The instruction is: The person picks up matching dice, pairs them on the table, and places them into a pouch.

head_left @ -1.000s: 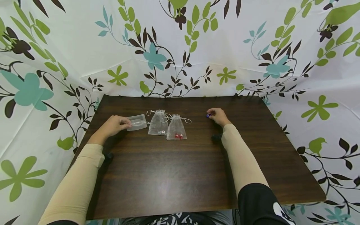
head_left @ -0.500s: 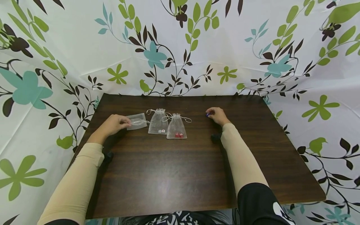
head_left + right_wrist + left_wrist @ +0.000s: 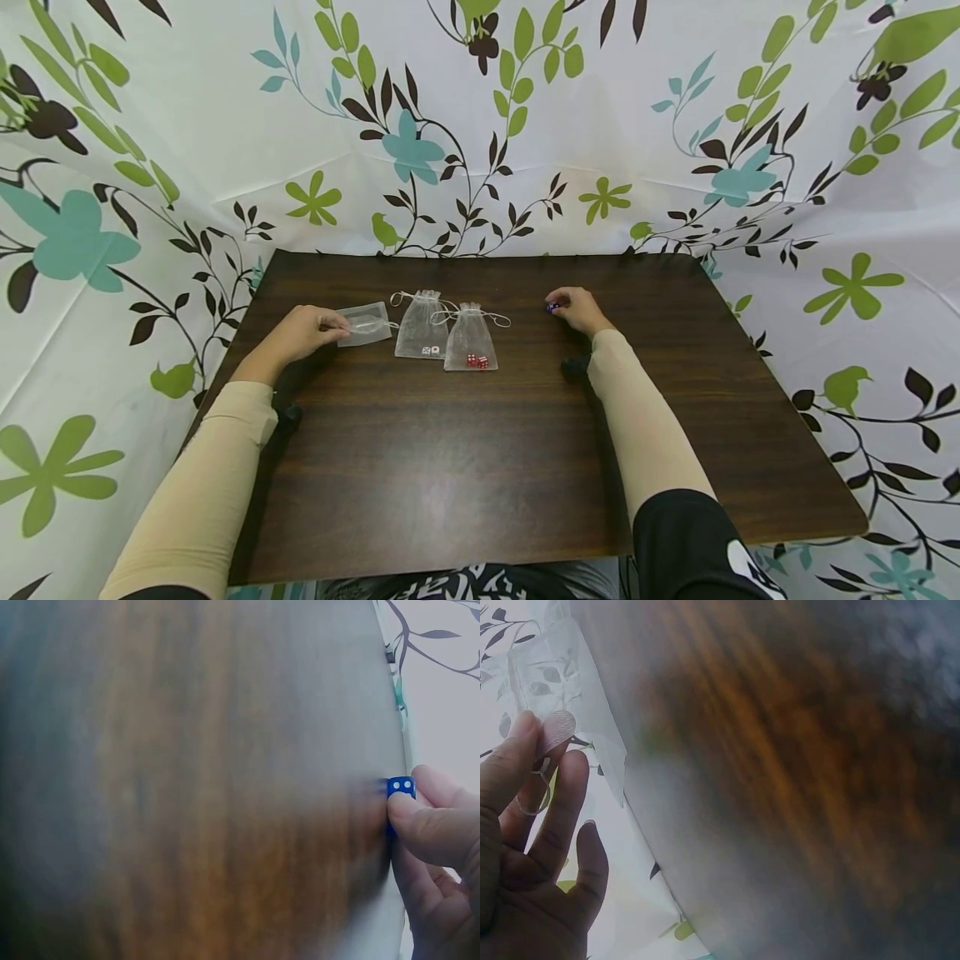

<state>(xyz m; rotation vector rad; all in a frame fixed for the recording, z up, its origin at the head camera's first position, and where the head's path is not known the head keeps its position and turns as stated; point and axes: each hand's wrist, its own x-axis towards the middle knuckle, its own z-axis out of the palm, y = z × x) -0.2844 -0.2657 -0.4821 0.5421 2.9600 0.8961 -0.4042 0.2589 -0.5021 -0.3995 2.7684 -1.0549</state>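
Observation:
At the table's left, my left hand point(image 3: 303, 330) pinches the near end of a flat, sheer white drawstring pouch point(image 3: 369, 323). In the left wrist view, thumb and forefinger meet on the pouch point(image 3: 551, 679), and a loop of its cord hangs by the fingers. Over at the right, my right hand point(image 3: 582, 309) pinches a blue die point(image 3: 403, 784) with white dots between thumb and fingers. Whether a second blue die is under the fingers, I cannot tell. Two sheer pouches lie between the hands: one pouch point(image 3: 422, 329) has white dice inside, the other pouch point(image 3: 469, 335) red dice.
The dark wooden table point(image 3: 435, 467) extends in front of the person, its far edge against a white cloth point(image 3: 525, 133) printed with leaves and flowers. Cords point(image 3: 498, 320) from the filled pouches trail on the tabletop.
My right hand has shifted slightly left with the blue die. The left hand and the pouches stay where they were.

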